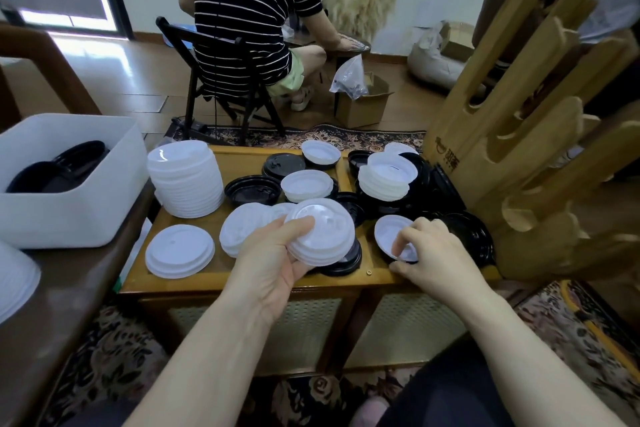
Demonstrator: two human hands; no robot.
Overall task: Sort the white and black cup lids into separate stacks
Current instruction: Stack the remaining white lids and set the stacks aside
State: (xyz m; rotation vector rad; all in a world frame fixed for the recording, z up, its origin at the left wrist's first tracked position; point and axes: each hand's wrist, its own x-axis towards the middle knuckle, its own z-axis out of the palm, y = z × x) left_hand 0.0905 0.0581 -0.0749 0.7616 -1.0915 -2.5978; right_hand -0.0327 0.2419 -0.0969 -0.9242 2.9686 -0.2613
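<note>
Left hand [273, 253] grips a small stack of white round plastic cup lids [322, 236], thumb across the top, fingers curled under, held just above the near middle of the low wooden table [242, 282]. A black plastic lid [346, 262] sits on the table directly under that held stack.

Right hand [433, 250] is down at the table's near right, fingers curled over the rim of a single upturned white lid [389, 230], pinching it. That lid lies on black lids; more black lids [471, 236] spread just right of the hand.

Near left on the table: a short flat stack of white lids [180, 250]. Between it and the left hand, a toppled fan of white lids [239, 229], partly behind the hand.

Mid table: a tall upright stack of white lids [187, 180] at the left edge, a loose upturned black lid [252, 190] beside it, then a white lid resting on a black one [306, 184]. Right side is a mixed heap: a stack of white lids [386, 177] sitting among black ones.

Far edge: another black lid [284, 165] and an upturned white lid [320, 152].

Left of the table, a white rectangular plastic bin [69, 215] holds black lids [59, 170]. Right of the table, a tall slotted cardboard holder [519, 114] stands against the heap.

Beyond, a person in a black-and-white striped top [249, 0] sits on a dark folding chair [221, 80], back to the camera; an open cardboard box [363, 104] is on the floor nearby.
</note>
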